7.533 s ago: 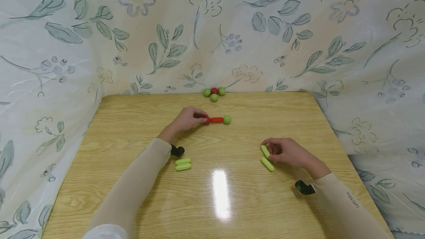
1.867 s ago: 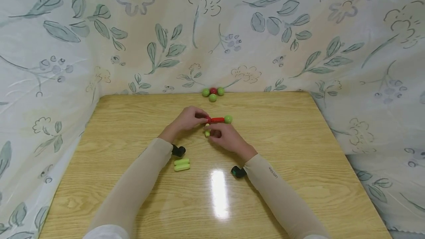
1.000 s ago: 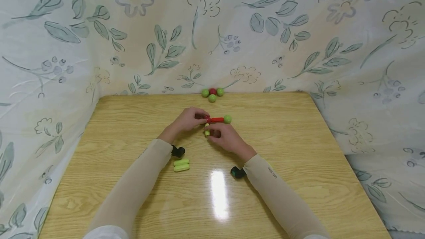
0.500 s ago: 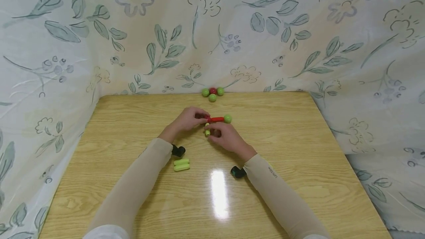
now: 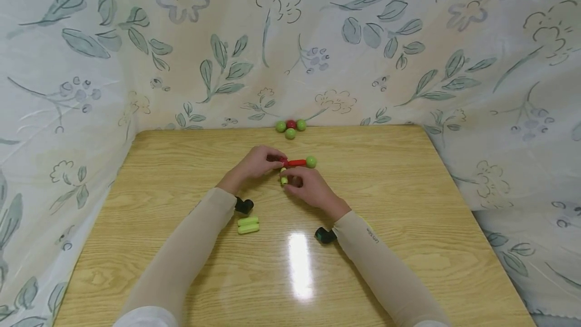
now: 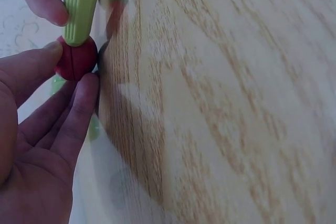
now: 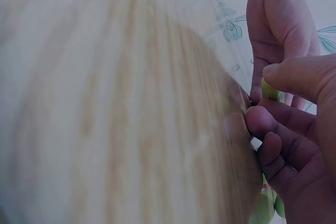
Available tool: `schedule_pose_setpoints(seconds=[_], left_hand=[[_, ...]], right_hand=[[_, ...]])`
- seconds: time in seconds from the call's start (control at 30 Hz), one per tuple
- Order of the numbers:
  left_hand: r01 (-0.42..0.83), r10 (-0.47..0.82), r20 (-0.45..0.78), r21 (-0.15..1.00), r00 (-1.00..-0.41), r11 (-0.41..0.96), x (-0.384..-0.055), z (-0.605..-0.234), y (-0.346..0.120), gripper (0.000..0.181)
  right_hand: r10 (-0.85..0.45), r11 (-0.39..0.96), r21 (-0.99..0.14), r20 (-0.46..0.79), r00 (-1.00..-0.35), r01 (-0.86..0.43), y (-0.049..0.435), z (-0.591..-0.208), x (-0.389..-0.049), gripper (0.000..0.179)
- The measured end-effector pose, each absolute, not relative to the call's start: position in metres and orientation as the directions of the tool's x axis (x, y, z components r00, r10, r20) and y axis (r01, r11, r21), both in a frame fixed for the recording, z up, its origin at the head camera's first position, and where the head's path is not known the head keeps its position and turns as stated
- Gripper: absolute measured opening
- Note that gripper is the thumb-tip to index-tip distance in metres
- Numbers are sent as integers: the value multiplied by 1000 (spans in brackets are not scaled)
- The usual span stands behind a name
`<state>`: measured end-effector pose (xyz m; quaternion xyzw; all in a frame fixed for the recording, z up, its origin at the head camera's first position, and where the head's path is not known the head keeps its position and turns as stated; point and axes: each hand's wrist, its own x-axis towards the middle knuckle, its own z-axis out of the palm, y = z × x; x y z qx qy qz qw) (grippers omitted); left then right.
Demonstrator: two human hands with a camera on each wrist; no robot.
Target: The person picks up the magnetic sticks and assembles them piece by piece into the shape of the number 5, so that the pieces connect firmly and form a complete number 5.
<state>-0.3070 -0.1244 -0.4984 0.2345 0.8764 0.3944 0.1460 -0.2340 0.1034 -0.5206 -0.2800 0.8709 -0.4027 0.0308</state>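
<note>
My left hand point(image 5: 257, 162) pinches a red ball point(image 6: 77, 62) between thumb and fingers, just above the tabletop or on it; I cannot tell which. From that ball a red rod point(image 5: 297, 163) runs right to a green ball point(image 5: 311, 161). A ribbed light-green rod point(image 6: 82, 11) is gripped by the thumb and fingers of my right hand point(image 5: 312, 186). In the left wrist view its end meets the red ball; whether it sits in a hole is hidden. The right wrist view shows only a bit of this rod between thumb and index finger.
Two light-green rods point(image 5: 248, 225) lie side by side near the left forearm. Another rod's edge point(image 5: 366, 223) peeks out by the right sleeve. Against the cloth at the table's back edge sit several green balls point(image 5: 290, 134) and a red ball point(image 5: 291, 124).
My right hand has come leftward from the table's right side, bringing a light-green rod to the red ball. My left hand stays on that ball. Over the last second hardly anything moves.
</note>
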Motion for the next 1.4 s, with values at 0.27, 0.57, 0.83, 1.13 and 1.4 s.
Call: schedule_pose_setpoints(seconds=[0.27, 0.57, 0.83, 1.13, 1.4], left_hand=[[303, 535, -68, 760, -842, 574, -308, -498, -125, 24], [308, 531, -55, 762, -845, 569, -308, -500, -126, 23], [301, 531, -61, 767, -845, 567, -308, -501, -126, 24], [315, 542, -51, 766, -839, 560, -307, -500, -127, 25], [311, 541, -57, 766, -839, 563, -307, -500, -126, 24]], right_hand=[[-510, 509, -725, 179, -841, -463, 104, -520, -234, 33], [-516, 513, -718, 179, -837, -470, 103, -520, -234, 32], [-532, 514, -727, 146, -834, -455, 105, -516, -236, 31], [-506, 500, -734, 182, -843, -458, 111, -500, -244, 29], [-498, 555, -680, 189, -846, -479, 121, -471, -270, 30]])
